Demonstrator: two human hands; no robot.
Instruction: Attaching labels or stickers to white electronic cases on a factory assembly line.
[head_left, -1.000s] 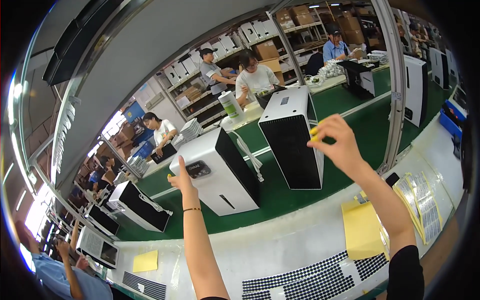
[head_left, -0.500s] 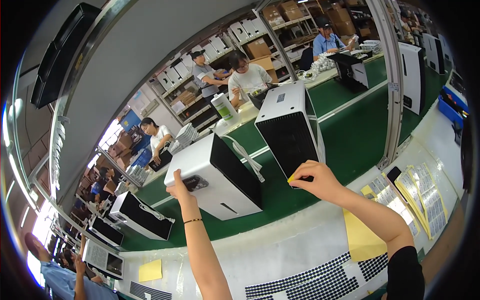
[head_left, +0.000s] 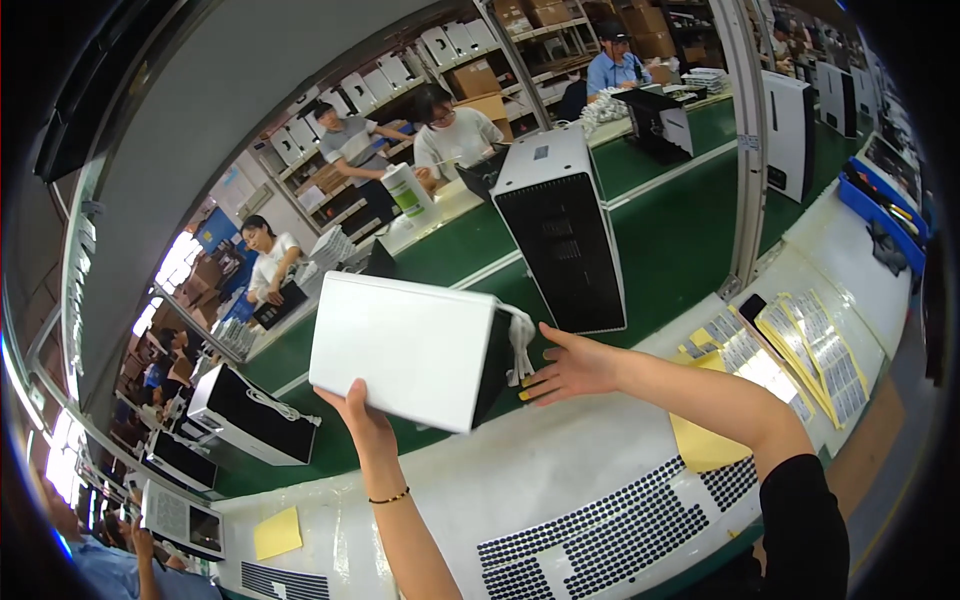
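Observation:
A white box-shaped appliance (head_left: 400, 345) with a black side is tilted over the near edge of the green belt, its plain white face toward me. My left hand (head_left: 365, 425) grips its lower left edge, thumb on the white face and the other fingers mostly hidden beneath. A bundled white cable (head_left: 521, 345) hangs at its right end. Beside that cable, my right hand (head_left: 575, 368) is open with fingers spread; yellow shows on some fingertips. Whether those fingertips touch the appliance, I cannot tell.
Another tall white-and-black appliance (head_left: 560, 240) stands on the belt (head_left: 665, 260) just beyond. Sheets of black round stickers (head_left: 610, 530), yellow-backed label sheets (head_left: 815, 345) and a dark phone (head_left: 752, 307) lie on the white bench. A metal post (head_left: 748, 170) rises at right. Several people work across the belt.
The appliance has been turned, so a plain white face replaces the one with the dark oval panel. My right hand has moved left and opened from a pinch. The view has shifted.

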